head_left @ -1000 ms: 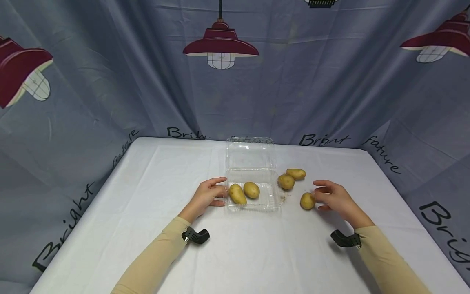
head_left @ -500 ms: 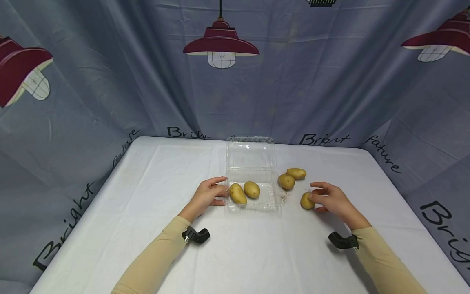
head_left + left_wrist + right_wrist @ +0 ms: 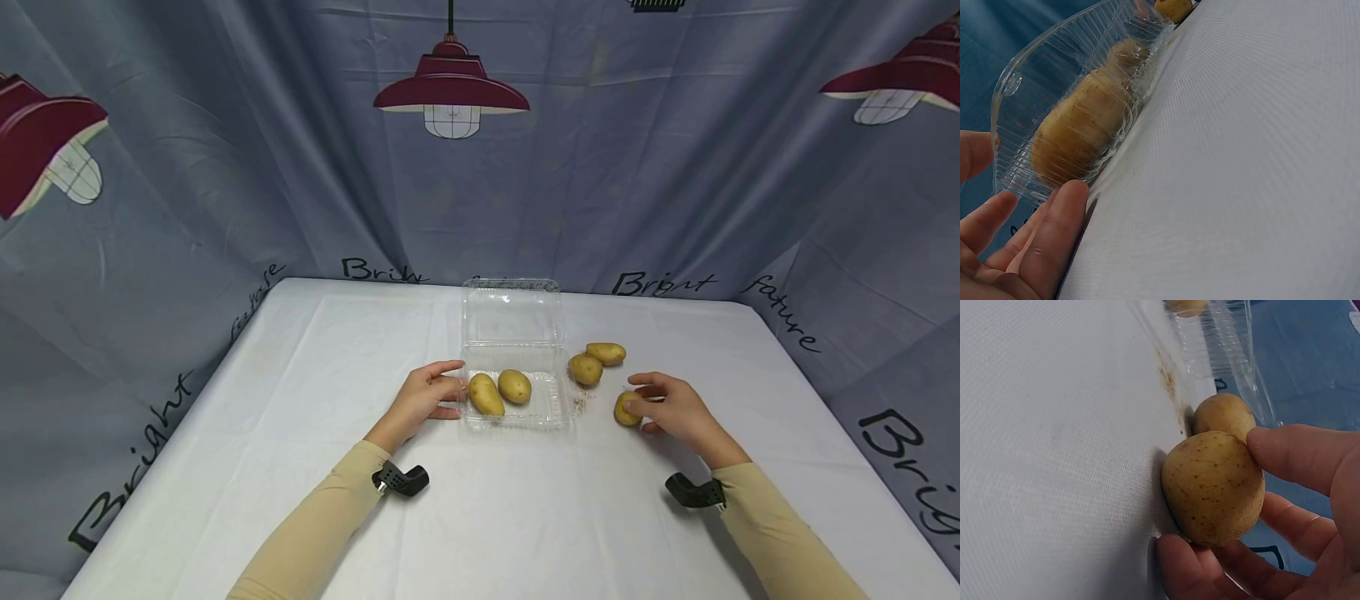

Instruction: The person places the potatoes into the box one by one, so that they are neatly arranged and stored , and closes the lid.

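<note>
In the head view, a clear plastic clamshell container (image 3: pixel 551 400) lies with its lid (image 3: pixel 512 321) raised at the back. An oblong potato (image 3: pixel 485 395) and a rounder potato (image 3: pixel 514 387) rest inside. My left hand (image 3: pixel 426 397) touches the container's left wall, fingers spread; in the left wrist view its fingertips (image 3: pixel 1066 200) lie right at the clear plastic. To the right of the container, my right hand (image 3: pixel 675 408) holds a round potato (image 3: pixel 1213 490) between its fingertips, close to the tablecloth. One finger (image 3: pixel 1272 442) presses its upper side, another its lower side.
Two more potatoes, one round (image 3: pixel 585 369) and one longer (image 3: pixel 606 353), lie together behind the held one. Brown dirt crumbs (image 3: pixel 580 402) dot the white tablecloth (image 3: pixel 480 517) beside the container. A blue-grey curtain (image 3: pixel 637 183) stands behind the table.
My right hand has moved left, and its fingers have come round the near potato. My left hand and the container have stayed in place.
</note>
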`<state>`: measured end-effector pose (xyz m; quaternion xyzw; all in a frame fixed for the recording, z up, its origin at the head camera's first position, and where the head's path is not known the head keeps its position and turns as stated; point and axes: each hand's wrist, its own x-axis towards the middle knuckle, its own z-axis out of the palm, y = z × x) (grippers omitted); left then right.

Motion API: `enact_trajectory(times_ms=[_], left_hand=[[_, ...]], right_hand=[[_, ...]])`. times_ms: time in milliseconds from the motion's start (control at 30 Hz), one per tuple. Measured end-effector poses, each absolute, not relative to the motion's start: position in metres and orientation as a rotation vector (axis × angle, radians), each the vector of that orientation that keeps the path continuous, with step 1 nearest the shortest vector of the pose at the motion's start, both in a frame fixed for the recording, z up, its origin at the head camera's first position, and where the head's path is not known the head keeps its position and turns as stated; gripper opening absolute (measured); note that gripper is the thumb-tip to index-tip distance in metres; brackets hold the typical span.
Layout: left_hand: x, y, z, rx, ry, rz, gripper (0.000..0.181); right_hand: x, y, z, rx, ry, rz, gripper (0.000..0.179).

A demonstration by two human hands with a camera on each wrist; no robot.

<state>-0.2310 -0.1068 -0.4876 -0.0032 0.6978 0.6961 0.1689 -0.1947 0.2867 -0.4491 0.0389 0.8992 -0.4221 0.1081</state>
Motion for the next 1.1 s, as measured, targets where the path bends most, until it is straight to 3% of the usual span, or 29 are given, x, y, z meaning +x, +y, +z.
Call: enact_trajectory(times_ms=[1100], left_hand=[[-0.2318, -0.107, -0.4875, -0.004, 1.993, 1.973, 0.053]], right_hand=[[-0.1962, 0.2833, -0.4534, 0.175, 2.61, -1.361, 0.047]])
